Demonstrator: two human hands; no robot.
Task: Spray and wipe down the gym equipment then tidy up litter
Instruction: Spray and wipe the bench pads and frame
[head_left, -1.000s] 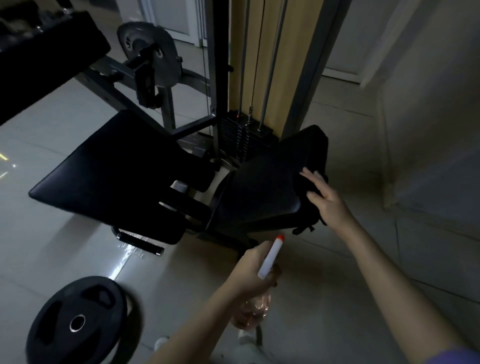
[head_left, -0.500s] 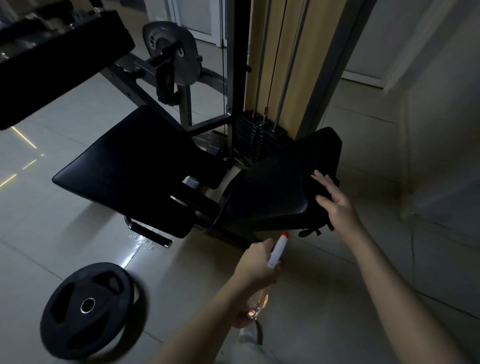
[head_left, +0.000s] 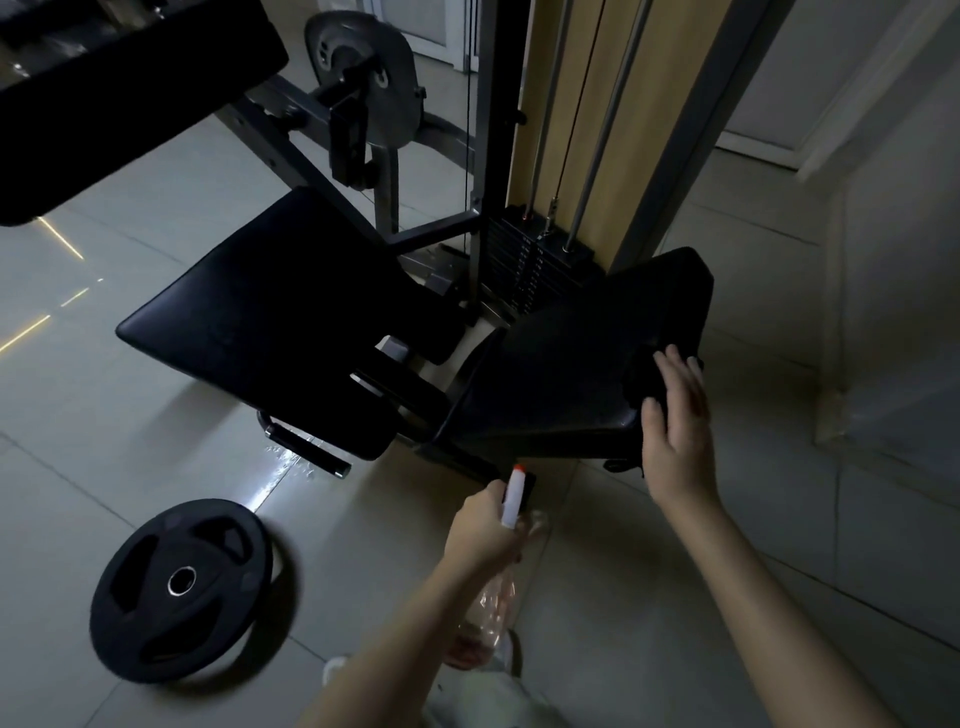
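Wiping seat pad (head_left: 561, 374): right hand (head_left: 675, 431) presses cloth (head_left: 640, 376) flat at its edge; left hand (head_left: 483, 525) grips spray bottle (head_left: 512, 499) below it, likely for respraying.

Left hand (head_left: 483, 530) gripping spray bottle (head_left: 511, 501), right hand (head_left: 675, 431) flat on dark cloth (head_left: 640, 376), black seat pad (head_left: 566, 374)

light: dim; floor (head_left: 130, 431): grey tiles, bright streaks (head_left: 60, 244) left; wall (head_left: 898, 291): pale, right

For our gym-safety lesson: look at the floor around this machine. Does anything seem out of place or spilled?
Two things. A black weight plate lies loose on the floor tiles, not racked. Near it, shiny wet splashes sit on the tiles below the machine's handle bar, possibly spray.
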